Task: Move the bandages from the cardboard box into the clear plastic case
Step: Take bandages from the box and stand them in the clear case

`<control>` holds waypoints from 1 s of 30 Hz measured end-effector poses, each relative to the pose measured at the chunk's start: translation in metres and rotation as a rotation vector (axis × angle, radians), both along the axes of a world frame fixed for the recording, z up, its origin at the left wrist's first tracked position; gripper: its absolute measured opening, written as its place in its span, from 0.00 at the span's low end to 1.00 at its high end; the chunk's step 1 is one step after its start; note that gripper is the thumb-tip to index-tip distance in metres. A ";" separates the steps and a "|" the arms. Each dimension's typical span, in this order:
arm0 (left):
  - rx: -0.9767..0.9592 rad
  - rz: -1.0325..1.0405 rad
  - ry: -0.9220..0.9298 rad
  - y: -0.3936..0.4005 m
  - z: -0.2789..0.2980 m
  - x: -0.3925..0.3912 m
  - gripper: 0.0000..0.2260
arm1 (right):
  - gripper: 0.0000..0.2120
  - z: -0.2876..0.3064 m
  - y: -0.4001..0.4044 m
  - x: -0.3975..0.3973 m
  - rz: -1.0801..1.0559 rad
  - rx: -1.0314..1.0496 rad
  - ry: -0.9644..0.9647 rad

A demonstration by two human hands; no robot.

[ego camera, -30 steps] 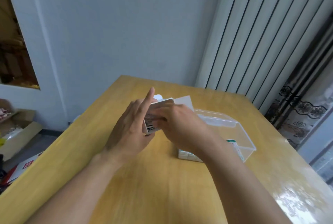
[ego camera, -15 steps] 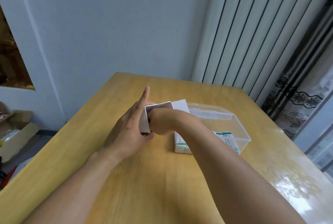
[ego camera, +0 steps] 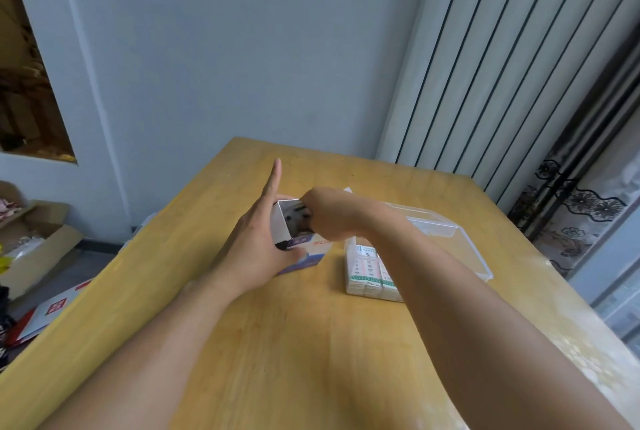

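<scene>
On the wooden table (ego camera: 277, 343), my left hand (ego camera: 258, 246) holds the small white cardboard box (ego camera: 304, 251). The box is tipped with its open end toward me, and my index finger sticks straight out. The fingers of my right hand (ego camera: 329, 213) are curled into the box's mouth, so what they grip is hidden. Just to the right lies the clear plastic case (ego camera: 464, 246). Stacks of bandages (ego camera: 367, 274) with green-edged wrappers fill its near end, and my right forearm crosses over them.
An open brown carton (ego camera: 34, 249) and a flat printed sheet (ego camera: 52, 308) lie on the floor at the left, below the table's edge. A ribbed wall panel (ego camera: 485, 66) and a patterned curtain (ego camera: 581, 208) stand at the back right.
My right hand has gone from the outside of the box to its open end, with the fingers pushed in. The box now rests lower, near the tabletop.
</scene>
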State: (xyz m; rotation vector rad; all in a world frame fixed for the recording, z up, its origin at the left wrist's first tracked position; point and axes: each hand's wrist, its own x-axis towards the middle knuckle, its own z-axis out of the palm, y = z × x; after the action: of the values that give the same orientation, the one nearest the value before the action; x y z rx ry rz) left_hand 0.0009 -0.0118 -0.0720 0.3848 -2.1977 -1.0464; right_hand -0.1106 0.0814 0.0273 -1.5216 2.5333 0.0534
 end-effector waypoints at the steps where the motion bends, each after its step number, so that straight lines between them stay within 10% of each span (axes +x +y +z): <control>1: 0.024 0.011 0.002 -0.003 -0.001 -0.001 0.61 | 0.07 0.001 -0.001 -0.002 0.008 -0.076 -0.009; 14: 0.187 0.052 -0.027 -0.012 0.001 0.004 0.64 | 0.09 0.016 0.026 -0.033 -0.093 -0.792 -0.445; 21: -0.088 0.256 0.686 0.050 0.056 0.017 0.27 | 0.04 0.024 0.091 -0.050 -0.249 -1.009 -0.886; 25: 0.364 -0.009 0.350 0.110 0.070 -0.027 0.37 | 0.03 0.018 0.117 -0.061 -0.372 -1.185 -1.210; 30: 0.402 -0.018 0.095 0.125 0.078 -0.075 0.46 | 0.06 0.003 0.133 -0.073 -0.437 -1.179 -1.074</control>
State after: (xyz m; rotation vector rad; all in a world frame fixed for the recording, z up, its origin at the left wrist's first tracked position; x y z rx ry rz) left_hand -0.0742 0.1137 0.0064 0.4807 -1.9046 -1.4885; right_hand -0.1841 0.2148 0.0299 -0.6651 1.7912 -1.9467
